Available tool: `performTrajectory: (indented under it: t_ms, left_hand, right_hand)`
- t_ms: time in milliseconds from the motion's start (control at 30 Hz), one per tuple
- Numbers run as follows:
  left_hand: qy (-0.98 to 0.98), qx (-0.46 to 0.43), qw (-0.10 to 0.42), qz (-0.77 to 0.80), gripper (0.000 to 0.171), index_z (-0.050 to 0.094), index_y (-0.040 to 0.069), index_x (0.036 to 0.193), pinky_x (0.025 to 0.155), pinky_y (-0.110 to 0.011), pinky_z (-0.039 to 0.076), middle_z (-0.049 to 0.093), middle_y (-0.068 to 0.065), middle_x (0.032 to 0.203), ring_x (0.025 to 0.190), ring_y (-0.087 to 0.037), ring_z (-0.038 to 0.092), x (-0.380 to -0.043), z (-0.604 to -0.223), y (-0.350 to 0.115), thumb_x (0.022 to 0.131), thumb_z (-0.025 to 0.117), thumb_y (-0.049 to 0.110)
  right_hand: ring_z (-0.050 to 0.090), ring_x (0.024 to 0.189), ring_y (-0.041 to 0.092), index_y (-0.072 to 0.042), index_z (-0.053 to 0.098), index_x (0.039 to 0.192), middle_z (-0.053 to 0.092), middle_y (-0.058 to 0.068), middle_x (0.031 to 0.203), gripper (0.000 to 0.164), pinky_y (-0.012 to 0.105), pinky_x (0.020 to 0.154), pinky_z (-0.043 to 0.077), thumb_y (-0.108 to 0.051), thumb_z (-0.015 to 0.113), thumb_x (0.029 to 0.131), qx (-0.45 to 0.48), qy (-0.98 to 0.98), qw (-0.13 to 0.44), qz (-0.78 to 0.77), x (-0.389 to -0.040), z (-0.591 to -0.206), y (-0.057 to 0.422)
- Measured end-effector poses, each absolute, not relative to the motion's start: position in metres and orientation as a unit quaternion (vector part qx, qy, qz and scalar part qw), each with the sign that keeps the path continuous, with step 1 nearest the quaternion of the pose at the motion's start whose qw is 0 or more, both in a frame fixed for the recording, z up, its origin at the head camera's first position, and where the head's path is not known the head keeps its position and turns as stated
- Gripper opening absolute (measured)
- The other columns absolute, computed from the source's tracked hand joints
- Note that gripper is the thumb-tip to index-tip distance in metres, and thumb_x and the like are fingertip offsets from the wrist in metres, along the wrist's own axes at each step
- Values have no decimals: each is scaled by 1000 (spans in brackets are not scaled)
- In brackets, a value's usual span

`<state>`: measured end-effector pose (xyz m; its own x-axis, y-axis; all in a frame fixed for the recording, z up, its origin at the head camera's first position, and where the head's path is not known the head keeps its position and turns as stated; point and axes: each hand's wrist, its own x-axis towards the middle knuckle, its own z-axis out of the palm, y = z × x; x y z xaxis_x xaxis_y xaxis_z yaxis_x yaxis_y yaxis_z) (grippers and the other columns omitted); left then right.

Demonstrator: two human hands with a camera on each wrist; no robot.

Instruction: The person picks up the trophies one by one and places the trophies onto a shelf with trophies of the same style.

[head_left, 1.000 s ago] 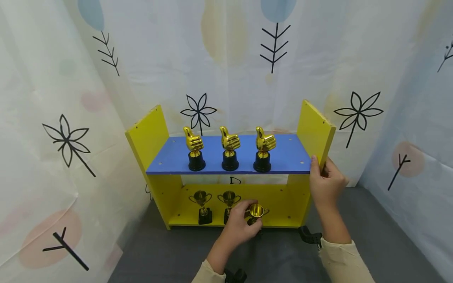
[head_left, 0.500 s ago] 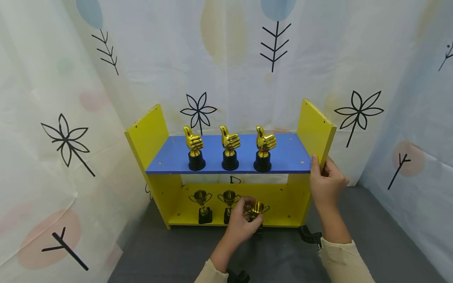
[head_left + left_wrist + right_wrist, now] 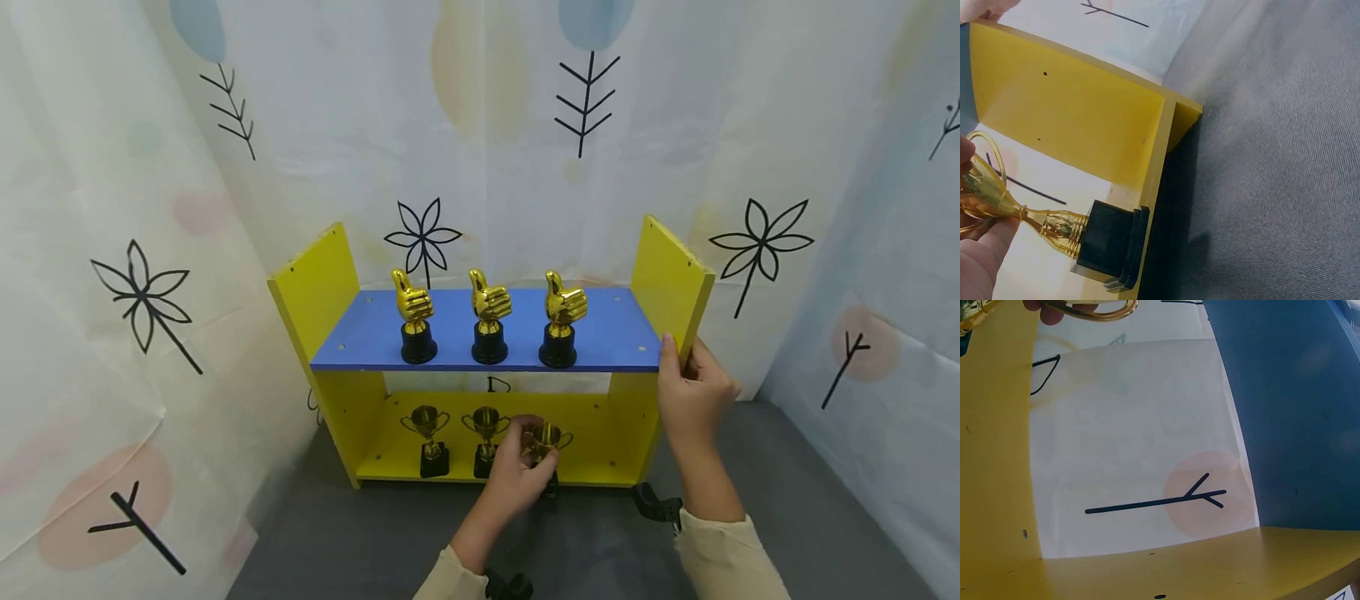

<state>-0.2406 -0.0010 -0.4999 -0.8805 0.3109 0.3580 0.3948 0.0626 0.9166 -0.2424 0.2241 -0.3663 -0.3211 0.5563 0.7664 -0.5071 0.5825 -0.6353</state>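
Note:
My left hand (image 3: 513, 475) holds a small gold trophy cup (image 3: 550, 437) by its bowl, at the right front of the lower shelf. In the left wrist view the black base (image 3: 1109, 240) of this cup is at the yellow bottom board's front edge; whether it touches cannot be told. Two similar trophy cups (image 3: 425, 422) stand to its left, the nearer one (image 3: 486, 421) close to my fingers. My right hand (image 3: 693, 400) grips the front edge of the yellow right side panel (image 3: 670, 279), thumb on the inner face, fingers around the outside.
Above, the blue shelf board (image 3: 603, 325) bears three gold thumbs-up trophies (image 3: 489, 315) on black bases. The yellow left side panel (image 3: 318, 287) rises opposite. The shelf stands on a dark grey cloth surface (image 3: 360, 542), before a patterned white curtain (image 3: 480, 167).
My left hand has shifted slightly right and farther in. The cup in it has turned more upright, its mouth facing me less. My right hand stays on the panel.

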Motion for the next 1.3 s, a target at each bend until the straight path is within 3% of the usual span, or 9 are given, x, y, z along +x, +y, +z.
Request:
performTrajectory:
  t_ms: [133,367,700,967,1300]
  left_hand:
    - [-731,-239,32,-638,43,48,15,143,83,-30,56,51,-10,142,103,-15,59,-244,-498,1,104,66,17]
    - [-754,-257,60,-602,45,45,14,147,107,-56,54,43,-14,147,123,-24,53,-248,-499,6,106,63,18]
    - [-759,-249,48,-600,47,42,17,151,113,-54,51,42,-13,153,135,-28,53,-251,-498,11,108,60,21]
    - [-771,-264,82,-574,48,44,17,152,105,-55,56,44,-16,150,123,-26,60,-257,-498,12,107,61,21]
    - [-789,-265,97,-546,63,33,17,161,113,-61,48,38,-16,160,141,-33,50,-254,-500,15,106,64,21]
  right_hand:
    - [56,69,-23,10,79,112,77,31,92,21,-2,61,42,-4,76,96,-21,-676,578,456,-244,-367,226]
    - [58,73,-24,10,78,116,78,31,98,23,-2,64,44,-4,76,97,-23,-675,575,463,-243,-367,224]
    - [57,70,-23,11,78,112,78,31,94,22,-2,61,42,-4,75,97,-20,-672,576,465,-243,-366,223]
    - [57,70,-22,10,78,115,78,31,96,23,-2,61,43,-5,75,97,-21,-674,574,465,-245,-367,224]
    - [59,72,-22,10,78,115,78,30,99,23,-1,63,45,-5,76,97,-24,-671,572,471,-247,-370,227]
